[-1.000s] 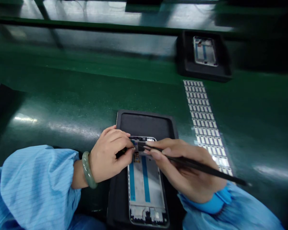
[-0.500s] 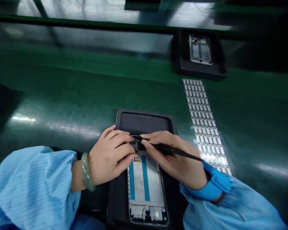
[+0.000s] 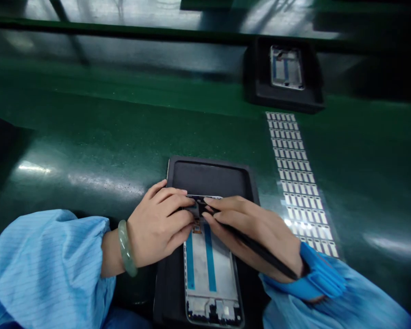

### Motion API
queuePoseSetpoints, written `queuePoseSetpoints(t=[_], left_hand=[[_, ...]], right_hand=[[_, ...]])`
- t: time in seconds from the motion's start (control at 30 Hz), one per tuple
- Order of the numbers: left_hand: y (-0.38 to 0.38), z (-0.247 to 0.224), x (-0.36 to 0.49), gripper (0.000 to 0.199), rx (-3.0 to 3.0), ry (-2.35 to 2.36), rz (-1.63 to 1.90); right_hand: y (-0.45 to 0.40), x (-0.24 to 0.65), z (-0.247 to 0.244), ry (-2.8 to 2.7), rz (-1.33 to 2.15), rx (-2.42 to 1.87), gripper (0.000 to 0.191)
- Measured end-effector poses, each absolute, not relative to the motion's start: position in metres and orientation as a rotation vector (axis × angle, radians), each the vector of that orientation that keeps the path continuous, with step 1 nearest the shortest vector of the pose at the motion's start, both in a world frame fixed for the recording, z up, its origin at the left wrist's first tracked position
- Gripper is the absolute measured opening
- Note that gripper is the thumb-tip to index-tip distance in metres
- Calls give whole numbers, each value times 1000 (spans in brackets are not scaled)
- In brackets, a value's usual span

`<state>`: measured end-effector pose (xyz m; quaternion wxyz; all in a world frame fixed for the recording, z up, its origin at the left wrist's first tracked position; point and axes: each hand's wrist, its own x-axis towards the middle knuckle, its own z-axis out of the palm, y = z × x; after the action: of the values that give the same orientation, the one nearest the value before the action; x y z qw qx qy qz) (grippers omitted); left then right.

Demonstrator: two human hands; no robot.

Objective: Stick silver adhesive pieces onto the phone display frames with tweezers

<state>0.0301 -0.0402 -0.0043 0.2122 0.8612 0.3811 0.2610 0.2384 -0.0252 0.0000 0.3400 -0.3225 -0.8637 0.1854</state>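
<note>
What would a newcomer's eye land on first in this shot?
Probably the two hands, left and right, meeting over the top end of an open phone frame, black tweezers in the right. Next, likely the sheet of small white labels running up the green table to the right, and the green bangle on the left wrist.

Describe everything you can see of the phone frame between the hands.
The phone frame lies flat, lengthwise, on a black tray. It looks like dull, pale metal with a darker rim. Two blue strips run along it; a small orange-brown piece sits nearer the far end, dark and silvery parts at the near end. The left hand and right hand partly cover its far end.
</note>
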Motion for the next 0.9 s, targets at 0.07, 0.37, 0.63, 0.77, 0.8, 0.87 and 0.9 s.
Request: queuePoseSetpoints(t=[0.07, 0.37, 0.63, 0.77, 0.8, 0.87, 0.9], left_hand=[[-40, -4, 30, 12, 2386, 1054, 706], [-40, -4, 29, 11, 2379, 1044, 692], [-40, -6, 30, 14, 2382, 1055, 732], [-41, -6, 30, 13, 2386, 1050, 736], [-41, -6, 30, 13, 2387, 1050, 733], [-41, -6, 30, 13, 2385, 1052, 724], [-40, -5, 30, 13, 2384, 1053, 724]], right_hand=[[-24, 237, 1, -2145, 574, -896, 27], [-22, 236, -3, -2028, 705, -946, 28], [-22, 238, 3, -2229, 499, -778, 27], [-21, 238, 3, -2192, 552, -816, 25], [-21, 238, 1, -2172, 584, -839, 25], [-21, 239, -2, -2122, 639, -877, 26], [-21, 238, -3, -2098, 657, -891, 27]])
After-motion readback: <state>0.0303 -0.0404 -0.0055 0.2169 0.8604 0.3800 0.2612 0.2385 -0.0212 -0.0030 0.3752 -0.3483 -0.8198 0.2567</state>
